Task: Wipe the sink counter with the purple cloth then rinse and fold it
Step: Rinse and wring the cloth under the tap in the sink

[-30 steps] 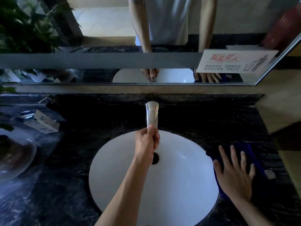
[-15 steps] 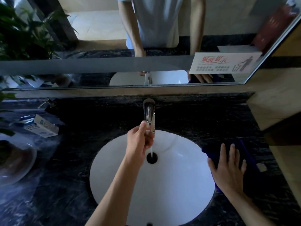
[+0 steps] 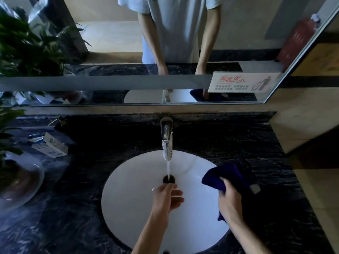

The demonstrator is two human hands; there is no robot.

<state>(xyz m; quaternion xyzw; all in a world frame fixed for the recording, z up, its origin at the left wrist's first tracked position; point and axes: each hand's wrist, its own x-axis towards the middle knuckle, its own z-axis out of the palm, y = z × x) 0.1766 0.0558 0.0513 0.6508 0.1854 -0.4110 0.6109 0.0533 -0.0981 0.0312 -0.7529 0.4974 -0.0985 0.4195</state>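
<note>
My right hand grips the purple cloth and holds it over the right rim of the white sink basin. A white label hangs from the cloth's right side. Water runs from the chrome tap down to the drain. My left hand hovers over the basin just in front of the drain, its fingers relaxed and empty. The dark marbled counter surrounds the basin.
A small white and blue box lies on the counter at the left, near a potted plant in a glass dish. A mirror with a sign stands behind the tap. A beige wall borders the right side.
My left hand left the tap and dropped below the stream, and water now runs. My right hand, which lay flat on the cloth on the counter, picked it up and brought it over the basin.
</note>
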